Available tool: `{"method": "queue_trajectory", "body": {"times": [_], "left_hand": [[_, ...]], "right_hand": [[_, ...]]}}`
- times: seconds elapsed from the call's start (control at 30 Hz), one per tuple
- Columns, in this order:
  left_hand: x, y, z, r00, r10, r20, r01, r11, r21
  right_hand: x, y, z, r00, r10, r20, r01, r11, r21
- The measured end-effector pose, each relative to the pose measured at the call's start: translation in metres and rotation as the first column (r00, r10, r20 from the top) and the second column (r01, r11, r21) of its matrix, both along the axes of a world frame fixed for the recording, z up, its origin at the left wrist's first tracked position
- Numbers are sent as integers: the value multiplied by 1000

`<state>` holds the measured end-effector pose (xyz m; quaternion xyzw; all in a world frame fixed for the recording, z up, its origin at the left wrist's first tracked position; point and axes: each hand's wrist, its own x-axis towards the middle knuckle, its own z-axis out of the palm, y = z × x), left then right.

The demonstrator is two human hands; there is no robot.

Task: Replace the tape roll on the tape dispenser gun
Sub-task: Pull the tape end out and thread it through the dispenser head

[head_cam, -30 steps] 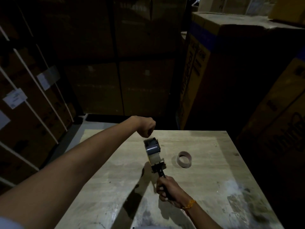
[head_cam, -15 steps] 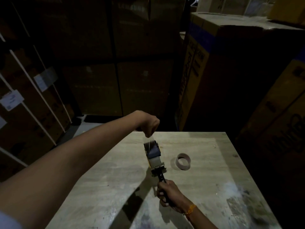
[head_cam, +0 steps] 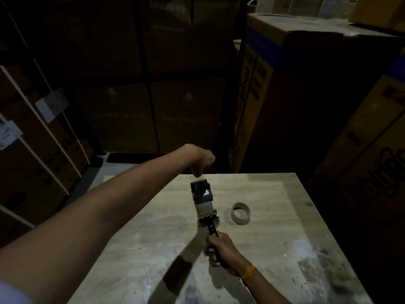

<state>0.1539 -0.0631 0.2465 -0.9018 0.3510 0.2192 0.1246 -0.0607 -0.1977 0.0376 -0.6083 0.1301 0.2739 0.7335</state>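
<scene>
Above the pale wooden table (head_cam: 274,249), the right hand (head_cam: 221,251) grips the dark tape dispenser gun (head_cam: 202,199) by its handle, long axis pointing away; the left hand (head_cam: 200,162), nearer its far tip, is closed, apparently pinching the tape end; 1 empty cardboard core (head_cam: 241,213) lies just right

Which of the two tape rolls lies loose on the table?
The empty-looking cardboard ring, lying alone on the table right of the dispenser gun. The other roll sits mounted in the gun.

A pale, scuffed wooden counter (head_cam: 274,249) carries an empty tape core (head_cam: 241,213), lying toward the far edge, right of centre.
</scene>
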Motion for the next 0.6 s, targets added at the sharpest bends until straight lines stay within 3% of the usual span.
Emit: {"method": "queue_trajectory", "body": {"times": [0.3, 0.6], "left_hand": [[5, 10, -16, 977, 69, -203, -74, 997, -17], [2, 13, -18, 976, 50, -214, -62, 997, -53]], "right_hand": [[-9, -7, 4, 998, 50, 31, -50, 998, 25], [2, -3, 23, 987, 107, 123, -80, 975, -207]]}}
